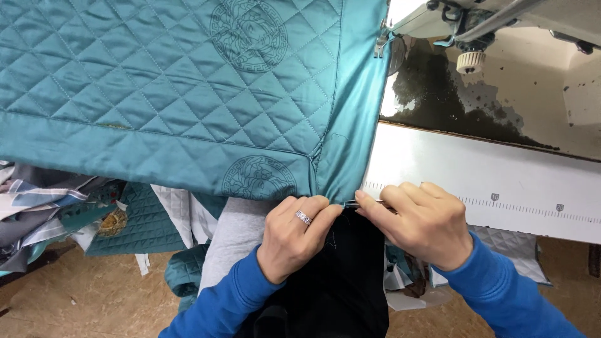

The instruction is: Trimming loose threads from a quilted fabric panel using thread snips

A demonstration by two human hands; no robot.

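A teal quilted cover (175, 81) with a smooth satin border and round embroidered emblems lies over the sewing table. My left hand (294, 235), wearing a ring, pinches the cover's lower right corner at the table's front edge. My right hand (422, 222) sits just to its right, fingers closed on a small metal tool (358, 203) whose tip meets the same corner. Both arms wear blue sleeves. What the tool's tip does under the fingers is hidden.
A sewing machine head (469, 25) stands at the upper right on a worn dark table top (451, 106). A white ruler strip (501, 181) runs along the table's front. Fabric scraps (56, 213) are piled on the floor at left.
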